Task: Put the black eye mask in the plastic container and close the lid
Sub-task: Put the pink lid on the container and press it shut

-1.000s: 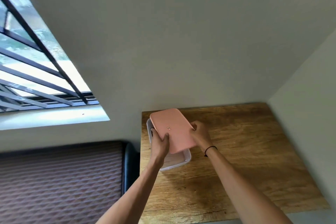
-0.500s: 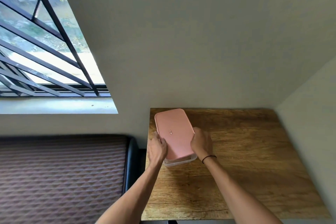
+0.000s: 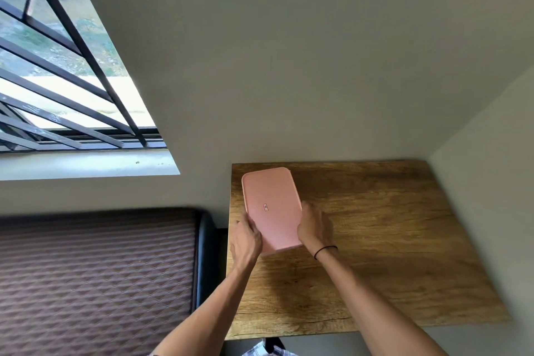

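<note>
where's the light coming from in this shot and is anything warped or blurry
Head view: daylight enters through the barred window at upper left, its panes near blown out; the hands and arms cast soft shadows rightward on the wooden table; the wide lens slants the bars and wall edges; the pink lid and table grain look sharp, with slight softness at the frame edges.

Only 1 view is given, from a wide-angle camera worn on the person's head, looking forward and steeply down. It sits above and behind the near edge of the wooden table [image 3: 375, 240], so both forearms rise from the bottom of the frame toward the middle. The table fills the lower right, well below the lens; a barred window [image 3: 57, 81] stretches across the upper left, its straight lines slanted by the wide lens. With no 2nd view, nothing is shared.
</note>
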